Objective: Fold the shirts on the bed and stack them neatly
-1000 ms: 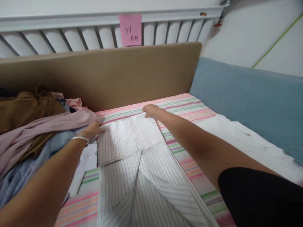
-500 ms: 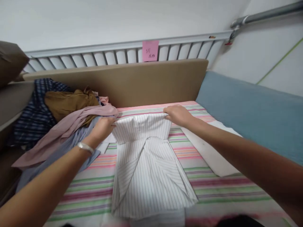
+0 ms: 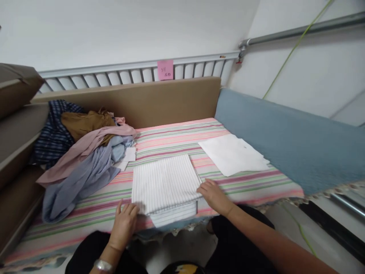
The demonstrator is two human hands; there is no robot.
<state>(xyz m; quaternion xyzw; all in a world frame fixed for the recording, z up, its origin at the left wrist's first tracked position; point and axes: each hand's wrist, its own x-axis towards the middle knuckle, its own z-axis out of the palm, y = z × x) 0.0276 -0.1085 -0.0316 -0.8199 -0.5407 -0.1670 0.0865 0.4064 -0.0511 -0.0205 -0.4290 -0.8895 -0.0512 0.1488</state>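
A white shirt-like garment with thin dark stripes (image 3: 164, 182) lies folded into a rough rectangle on the striped cloth (image 3: 171, 135). Under its near edge a pale flat piece (image 3: 175, 214) sticks out; its kind is unclear. My left hand (image 3: 124, 224), wearing a silver bracelet (image 3: 103, 265) on the wrist, rests at the garment's near left corner with fingers apart. At the near right corner, my right hand (image 3: 212, 194) touches the edge with its fingers stretched out. Neither hand grips the fabric.
White sheets (image 3: 234, 154) lie to the right. A heap of clothes, with a mauve garment (image 3: 94, 142) and a blue-grey one (image 3: 82, 179), fills the left side. Brown cushions (image 3: 17, 140) stand beyond it. A tan panel (image 3: 171, 101) and a blue padded side (image 3: 273, 140) border the surface.
The raised top part of the garment has been laid down over the rest, leaving a shorter rectangle. Both hands have come toward me and let go of its edge. The view has shifted.
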